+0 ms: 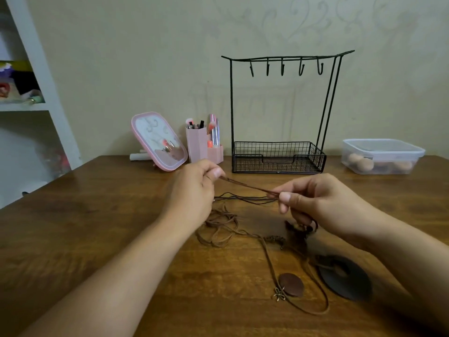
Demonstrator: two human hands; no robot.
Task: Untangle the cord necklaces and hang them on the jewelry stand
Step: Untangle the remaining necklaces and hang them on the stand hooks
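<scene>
A tangle of brown cord necklaces (222, 228) lies on the wooden table (97, 215) in front of me. My left hand (194, 190) and my right hand (313, 203) each pinch one brown cord (247, 186), stretched taut between them above the table. Thin dark cords (243, 198) sag just below it. A brown oval pendant (291, 284) with a small metal bow and a large dark disc pendant (345, 278) rest near my right forearm. The black wire jewelry stand (279, 105) stands behind, its several hooks bare.
A pink tilted mirror (158, 142) and pink brush holders (201, 144) stand left of the stand. A clear lidded box (381, 155) with round sponges sits at the back right. A white shelf unit (36, 93) rises at the left.
</scene>
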